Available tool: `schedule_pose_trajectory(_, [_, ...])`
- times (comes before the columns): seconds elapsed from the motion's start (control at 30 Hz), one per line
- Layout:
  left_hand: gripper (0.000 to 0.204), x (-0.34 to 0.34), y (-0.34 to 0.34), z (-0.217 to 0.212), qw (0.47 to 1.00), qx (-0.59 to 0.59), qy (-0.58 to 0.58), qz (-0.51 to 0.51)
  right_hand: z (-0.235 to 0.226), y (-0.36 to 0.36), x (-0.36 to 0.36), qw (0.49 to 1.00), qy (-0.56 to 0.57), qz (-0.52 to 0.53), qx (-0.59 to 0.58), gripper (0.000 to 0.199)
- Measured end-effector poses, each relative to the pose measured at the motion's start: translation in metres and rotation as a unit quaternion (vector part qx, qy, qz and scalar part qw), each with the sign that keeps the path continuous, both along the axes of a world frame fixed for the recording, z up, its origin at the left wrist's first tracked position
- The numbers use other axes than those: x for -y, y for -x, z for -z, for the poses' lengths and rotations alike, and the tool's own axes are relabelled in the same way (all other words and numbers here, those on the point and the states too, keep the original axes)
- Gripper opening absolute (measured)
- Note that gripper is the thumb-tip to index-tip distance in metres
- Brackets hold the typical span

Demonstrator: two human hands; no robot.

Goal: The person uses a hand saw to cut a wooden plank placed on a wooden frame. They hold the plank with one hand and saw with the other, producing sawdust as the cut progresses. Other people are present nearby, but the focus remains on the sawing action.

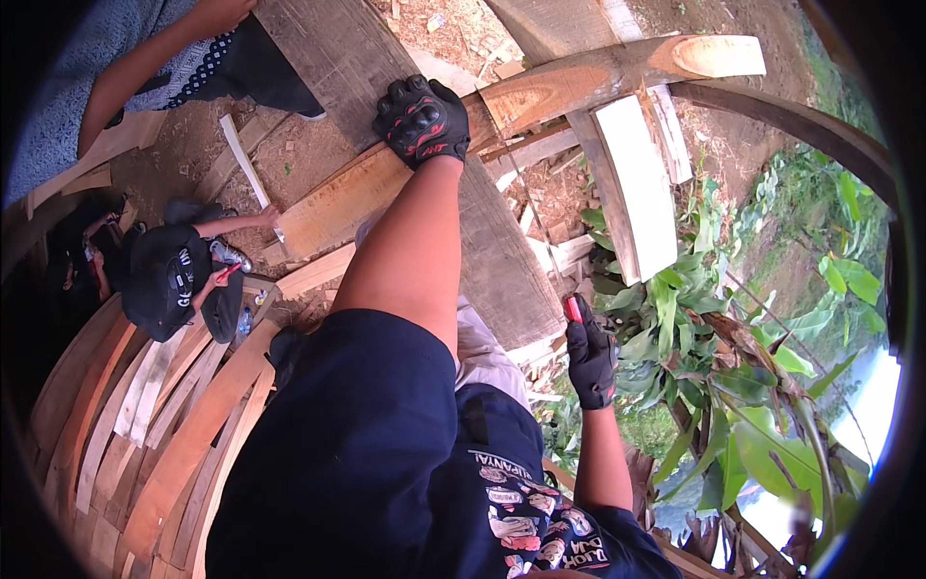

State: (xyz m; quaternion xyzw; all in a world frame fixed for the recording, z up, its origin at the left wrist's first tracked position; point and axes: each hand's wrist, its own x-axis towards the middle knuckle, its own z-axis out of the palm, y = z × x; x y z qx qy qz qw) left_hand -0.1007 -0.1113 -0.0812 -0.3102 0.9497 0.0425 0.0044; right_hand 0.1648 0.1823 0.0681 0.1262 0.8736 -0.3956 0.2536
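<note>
My left hand [422,121], in a black glove with red marks, presses down on a long curved wooden plank [333,203], its fingers bent over the wood. This plank lies across a wide grey-brown board [506,261]. Lower right, my gloved right hand [590,362] is closed around the red handle [574,309] of what looks like a handsaw. Its thin dark blade [523,183], seen nearly edge-on, runs from there up to the plank, just right of my left hand. A pale-faced cut piece of wood [637,188] stands beside the blade.
A crouching person in a black cap [174,275] holds a small red object at left; another person's arm [135,77] shows at upper left. Curved planks [174,482] are piled lower left. Leafy plants [752,425] fill the right. Wood scraps litter the ground.
</note>
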Motion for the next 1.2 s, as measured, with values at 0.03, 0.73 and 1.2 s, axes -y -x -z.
schedule_pose_trajectory(0.03, [0.035, 0.001, 0.001, 0.002, 1.000, 0.004, 0.002, -0.003, -0.010, -0.006, -0.004, 1.000, -0.003, -0.009, 0.013, 0.046])
schedule_pose_trajectory(0.73, [0.035, 0.000, 0.005, -0.009, 0.999, 0.020, -0.033, -0.015, 0.075, 0.210, 0.138, 0.984, 0.123, 0.058, -0.112, 0.050])
schedule_pose_trajectory(1.2, [0.038, 0.002, 0.003, -0.004, 1.000, -0.007, -0.027, -0.002, 0.053, 0.168, 0.106, 0.998, 0.041, 0.009, -0.051, 0.052])
